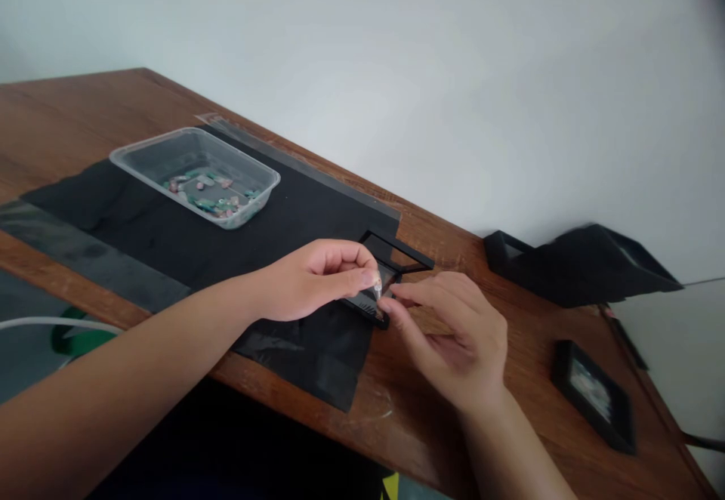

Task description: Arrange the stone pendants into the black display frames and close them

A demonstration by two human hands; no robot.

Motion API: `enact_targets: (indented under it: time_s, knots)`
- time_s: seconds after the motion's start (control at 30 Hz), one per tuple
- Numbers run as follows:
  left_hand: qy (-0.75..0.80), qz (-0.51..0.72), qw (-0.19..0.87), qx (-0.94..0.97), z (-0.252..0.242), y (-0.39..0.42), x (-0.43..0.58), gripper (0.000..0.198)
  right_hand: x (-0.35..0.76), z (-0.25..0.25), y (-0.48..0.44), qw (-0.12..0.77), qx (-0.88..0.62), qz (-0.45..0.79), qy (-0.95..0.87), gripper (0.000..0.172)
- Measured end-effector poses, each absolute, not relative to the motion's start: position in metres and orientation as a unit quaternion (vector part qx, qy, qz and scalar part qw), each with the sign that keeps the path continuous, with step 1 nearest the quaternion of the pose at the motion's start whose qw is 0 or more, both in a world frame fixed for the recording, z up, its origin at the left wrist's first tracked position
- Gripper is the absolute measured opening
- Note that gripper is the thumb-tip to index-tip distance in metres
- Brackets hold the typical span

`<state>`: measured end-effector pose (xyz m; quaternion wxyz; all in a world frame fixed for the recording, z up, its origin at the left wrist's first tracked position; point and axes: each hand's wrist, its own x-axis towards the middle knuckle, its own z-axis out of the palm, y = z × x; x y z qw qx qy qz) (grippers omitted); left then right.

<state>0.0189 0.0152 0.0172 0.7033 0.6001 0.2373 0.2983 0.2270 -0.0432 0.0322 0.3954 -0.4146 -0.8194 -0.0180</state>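
Note:
My left hand is closed in a pinch, holding a small clear, shiny pointed piece between thumb and fingertips. Close to the lower tip of that piece is my right hand, its thumb and index finger slightly apart; whether the thumb touches the piece I cannot tell. Beneath both hands lies a small black case with its see-through lid raised. My left hand covers much of the case, so most of its inside is hidden.
A clear plastic tub with several small green, pink and clear pieces stands on a black sheet. Under it is a wooden table. At the right lie another black case and a larger black object by the wall.

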Motion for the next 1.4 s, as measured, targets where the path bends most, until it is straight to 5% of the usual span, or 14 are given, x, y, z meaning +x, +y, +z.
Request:
enact_targets:
  time_s: [0.53, 0.97, 1.27, 1.4]
  knots:
    - [0.234, 0.313, 0.694, 0.605, 0.016, 0.015, 0.019, 0.022, 0.229, 0.033, -0.044, 0.41, -0.394, -0.001, -0.823, 0.021]
    - [0.248, 0.29, 0.674, 0.632, 0.015, 0.016, 0.019, 0.022, 0.231, 0.036, -0.043, 0.398, -0.399, 0.021, -0.826, 0.007]
    - [0.409, 0.207, 0.372, 0.807, 0.004, 0.018, 0.019, 0.016, 0.241, 0.038, -0.043, 0.431, -0.404, 0.006, -0.807, 0.013]
    - [0.391, 0.22, 0.299, 0.842, -0.001, 0.024, 0.02, 0.013, 0.238, 0.038, -0.045, 0.431, -0.406, 0.014, -0.806, 0.033]
